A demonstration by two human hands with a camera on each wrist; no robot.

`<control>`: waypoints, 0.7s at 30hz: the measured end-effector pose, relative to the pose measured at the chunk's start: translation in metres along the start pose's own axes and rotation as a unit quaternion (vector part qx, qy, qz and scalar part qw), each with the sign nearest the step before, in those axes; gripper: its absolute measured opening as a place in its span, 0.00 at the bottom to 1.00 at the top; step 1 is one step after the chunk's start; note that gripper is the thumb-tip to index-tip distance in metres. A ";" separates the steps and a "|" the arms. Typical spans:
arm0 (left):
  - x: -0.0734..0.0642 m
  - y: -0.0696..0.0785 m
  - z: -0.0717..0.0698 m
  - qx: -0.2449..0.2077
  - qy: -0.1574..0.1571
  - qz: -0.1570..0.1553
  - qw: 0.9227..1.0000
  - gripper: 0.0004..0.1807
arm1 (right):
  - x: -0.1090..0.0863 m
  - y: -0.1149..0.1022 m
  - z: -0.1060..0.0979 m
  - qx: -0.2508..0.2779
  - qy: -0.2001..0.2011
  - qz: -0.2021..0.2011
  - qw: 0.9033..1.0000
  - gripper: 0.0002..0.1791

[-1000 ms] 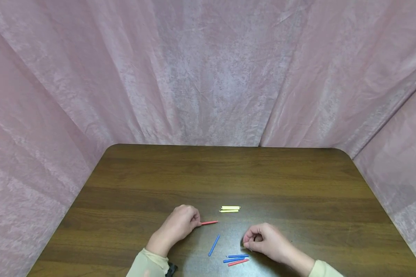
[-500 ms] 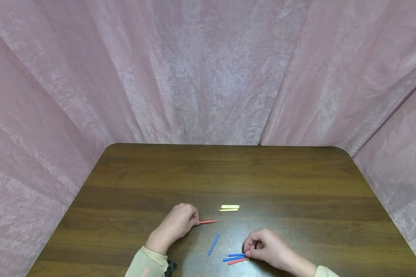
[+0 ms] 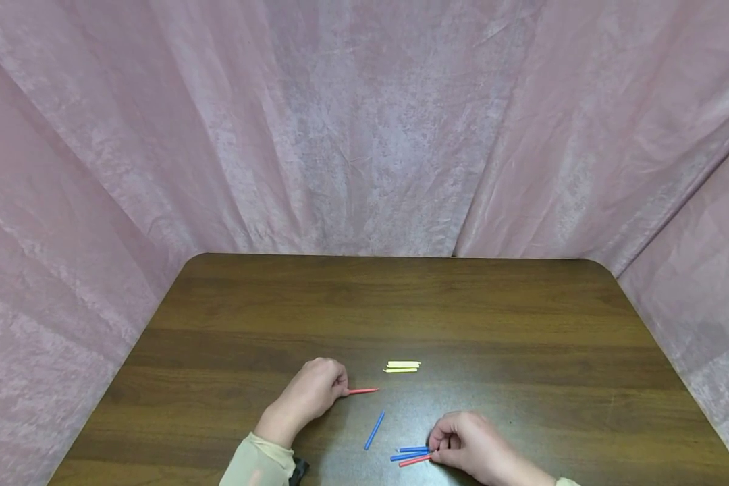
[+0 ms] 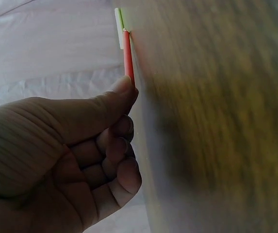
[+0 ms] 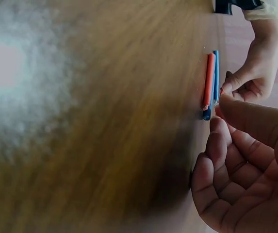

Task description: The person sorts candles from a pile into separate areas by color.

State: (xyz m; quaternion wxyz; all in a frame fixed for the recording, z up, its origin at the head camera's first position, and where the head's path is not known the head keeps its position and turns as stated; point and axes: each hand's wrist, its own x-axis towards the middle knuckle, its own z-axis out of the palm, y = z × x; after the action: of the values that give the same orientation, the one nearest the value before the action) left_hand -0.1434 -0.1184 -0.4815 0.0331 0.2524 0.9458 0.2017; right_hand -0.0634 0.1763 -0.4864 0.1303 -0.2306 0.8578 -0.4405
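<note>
In the head view, my left hand pinches one end of a thin red candle between thumb and fingertips. The candle's free end points right, just above the table. My right hand is low at the right, its thumb and index tips around the right ends of a small group: a red candle and two blue candles. A small gap shows between those tips in the right wrist view, so no firm grip is visible. A separate blue candle lies slanted between the hands.
Several yellow candles lie side by side beyond the hands. All rest on a brown wooden table. Pink curtains hang behind and beside it. A dark band sits at the left wrist.
My right hand has moved down toward the red and blue group, and its fingertips have reached the candles' right ends. My left hand has barely moved, still pinching its red candle.
</note>
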 end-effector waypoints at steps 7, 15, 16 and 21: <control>-0.001 0.000 0.000 0.008 0.005 0.000 1.000 0.16 | -0.001 0.002 0.003 -0.037 0.007 -0.037 0.999 0.06; 0.000 0.001 0.002 0.019 0.007 0.004 1.000 0.16 | -0.001 0.004 0.004 -0.059 0.019 -0.046 0.997 0.08; 0.000 0.001 0.002 0.018 0.006 0.003 1.000 0.16 | -0.002 0.004 0.005 -0.064 0.021 -0.049 0.996 0.09; 0.000 0.002 0.001 0.011 0.003 -0.002 1.000 0.15 | -0.001 0.004 0.005 -0.086 0.016 -0.059 0.994 0.09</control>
State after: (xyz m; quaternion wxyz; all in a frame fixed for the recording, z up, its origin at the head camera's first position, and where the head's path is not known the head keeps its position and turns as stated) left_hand -0.1419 -0.1165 -0.4821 0.0276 0.2498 0.9486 0.1926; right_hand -0.0616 0.1756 -0.4923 0.0696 -0.2843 0.8793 -0.3757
